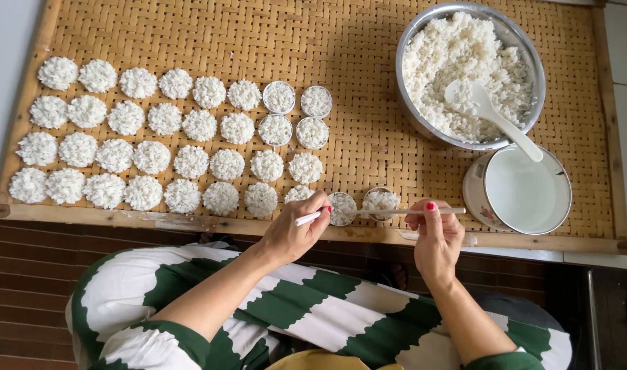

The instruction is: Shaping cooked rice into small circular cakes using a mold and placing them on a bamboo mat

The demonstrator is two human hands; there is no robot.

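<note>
A: Which element is largest in the head view?

B: The woven bamboo tray (368, 151), wood-framed, spanning nearly the whole width. It carries everything else.

A: And the vessels on it?

B: At upper right, a steel bowl (423, 41) heaped with cooked white rice, a white plastic spoon (488, 113) lying in it with its handle over the rim. Just below, touching the bowl's edge, a white enamel pot (526, 192).

A: The left half?

B: Four rows of round rice cakes (142, 130), set close together. At the rows' right end, four cakes sit inside small metal ring moulds (279, 97).

A: Where are the hands?

B: Both at the tray's near edge. The left hand (293, 233) has its fingers curled around a thin white stick (306, 218), its tip beside a filled ring mould (342, 207). The right hand (437, 236) pinches a longer slender rod (402, 212) between thumb and fingertips, held level across a second filled mould (380, 201).
</note>
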